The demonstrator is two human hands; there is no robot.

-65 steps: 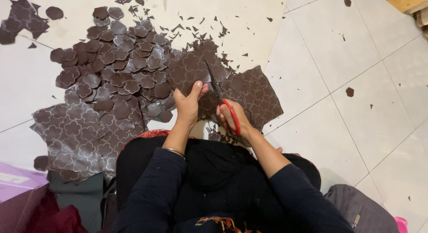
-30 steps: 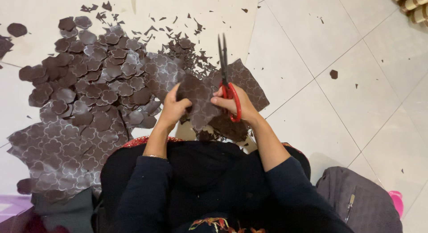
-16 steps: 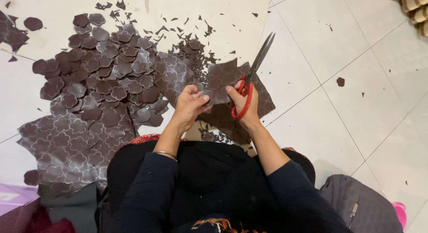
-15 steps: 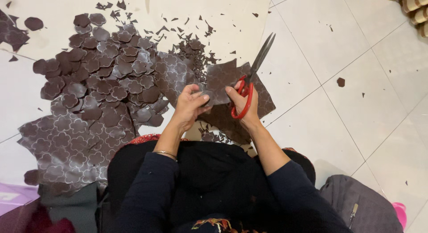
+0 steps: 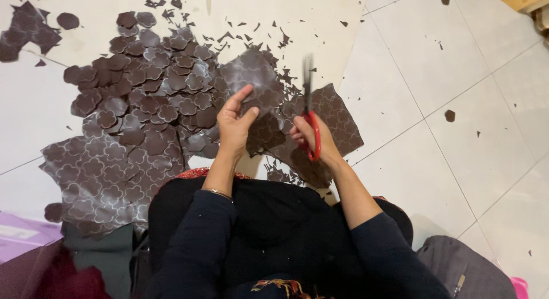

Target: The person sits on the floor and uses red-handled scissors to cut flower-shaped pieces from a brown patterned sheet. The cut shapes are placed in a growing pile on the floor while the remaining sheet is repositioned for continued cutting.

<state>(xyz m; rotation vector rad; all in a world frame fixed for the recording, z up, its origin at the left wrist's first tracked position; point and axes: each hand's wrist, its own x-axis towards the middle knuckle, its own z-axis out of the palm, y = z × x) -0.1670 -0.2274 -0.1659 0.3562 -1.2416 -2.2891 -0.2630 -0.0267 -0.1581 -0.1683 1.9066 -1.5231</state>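
Over my lap, both hands hold brown patterned cloth and scissors.

Nearest me, my dark sleeves run out over my lap to the white tiled floor (image 5: 469,156). My right hand (image 5: 317,140) is closed through the red handles of the scissors (image 5: 310,124), whose blades point away from me and are blurred, so I cannot tell how far apart they stand. Just to its left, my left hand (image 5: 234,124) pinches the piece of cloth (image 5: 257,84) between thumb and fingers, index finger raised; that piece rises beyond my fingertips, beside the blades. A larger sheet (image 5: 337,119) lies on the floor under my right hand. Left of my knees spreads an uncut sheet (image 5: 97,179). Farther out lies a heap of cut flower shapes (image 5: 154,87), with small scraps (image 5: 251,33) scattered beyond it.
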